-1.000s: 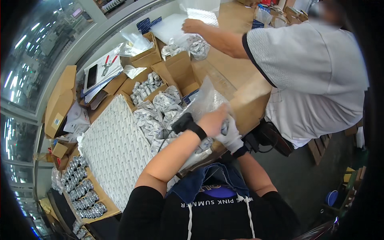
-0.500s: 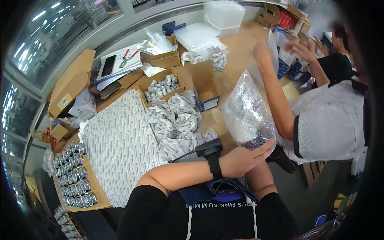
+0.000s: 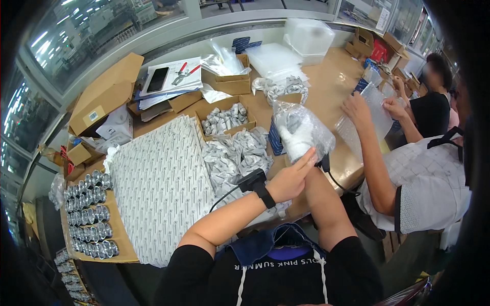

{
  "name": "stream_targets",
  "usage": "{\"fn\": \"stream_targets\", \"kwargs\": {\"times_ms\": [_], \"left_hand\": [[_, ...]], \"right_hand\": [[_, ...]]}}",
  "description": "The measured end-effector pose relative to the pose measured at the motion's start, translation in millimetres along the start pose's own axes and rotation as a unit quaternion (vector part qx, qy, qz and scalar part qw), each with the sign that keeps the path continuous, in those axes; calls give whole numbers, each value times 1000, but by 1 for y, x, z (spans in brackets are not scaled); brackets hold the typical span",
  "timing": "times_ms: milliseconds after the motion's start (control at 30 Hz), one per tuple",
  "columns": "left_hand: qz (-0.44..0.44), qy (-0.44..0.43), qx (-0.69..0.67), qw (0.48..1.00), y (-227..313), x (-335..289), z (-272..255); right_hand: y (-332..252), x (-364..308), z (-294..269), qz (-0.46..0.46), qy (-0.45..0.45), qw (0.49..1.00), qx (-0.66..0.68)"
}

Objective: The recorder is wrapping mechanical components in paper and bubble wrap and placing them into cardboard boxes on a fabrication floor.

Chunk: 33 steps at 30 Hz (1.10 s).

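A clear plastic bag (image 3: 319, 125) is held up between my hands, with a white wrapped bundle (image 3: 296, 133) inside it. My left hand (image 3: 290, 179) presses its straightened fingers along the near end of the bag. My right hand is mostly hidden behind the bag and my left hand; its forearm (image 3: 326, 201) reaches up to the bag's near end. Just behind the bag, a cardboard box with a blue side (image 3: 274, 136) is partly covered. Paper-wrapped parts (image 3: 240, 153) lie in a heap left of the bag.
A stack of printed wrapping paper (image 3: 158, 188) lies left, beside rows of shiny metal parts (image 3: 92, 217). Beyond are a carton of small wrapped parts (image 3: 224, 116), red-handled pliers (image 3: 185, 75) and a phone (image 3: 157, 79). At right, a co-worker handles a bubble bag (image 3: 370, 115).
My hands and the bag have moved away from my body, over the blue-sided box, and the bag now leans left. The co-worker's hands have moved right with the bubble bag. The view has shifted.
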State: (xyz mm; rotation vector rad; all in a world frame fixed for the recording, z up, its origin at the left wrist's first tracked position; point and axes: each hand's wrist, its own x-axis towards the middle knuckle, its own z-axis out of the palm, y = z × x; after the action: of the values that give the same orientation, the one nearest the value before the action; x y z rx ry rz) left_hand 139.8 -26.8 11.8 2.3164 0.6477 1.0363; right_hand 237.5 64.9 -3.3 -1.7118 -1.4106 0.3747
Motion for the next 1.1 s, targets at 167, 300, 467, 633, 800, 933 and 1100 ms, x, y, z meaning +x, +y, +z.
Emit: {"fn": "stream_targets", "kwargs": {"times_ms": [167,300,467,633,800,933,1100], "left_hand": [[-26,14,-50,998,-15,17,-13],[-45,84,-85,992,-24,31,-26],[-140,83,-182,970,-30,34,-50],[-63,124,-161,977,-63,40,-51],[-171,50,-194,965,-70,34,-58],[-168,69,-71,981,-76,27,-53],[-155,128,75,977,-78,9,-48]], "right_hand": [[8,26,16,-55,-15,970,-237],[-12,42,2,-121,-133,918,-353],[-33,59,-16,-223,-291,826,-427],[-48,69,-15,-264,-350,768,-467],[-63,62,3,-275,-340,732,-523],[-79,53,8,-275,-341,706,-556],[-56,58,-22,-287,-458,720,-435]]}}
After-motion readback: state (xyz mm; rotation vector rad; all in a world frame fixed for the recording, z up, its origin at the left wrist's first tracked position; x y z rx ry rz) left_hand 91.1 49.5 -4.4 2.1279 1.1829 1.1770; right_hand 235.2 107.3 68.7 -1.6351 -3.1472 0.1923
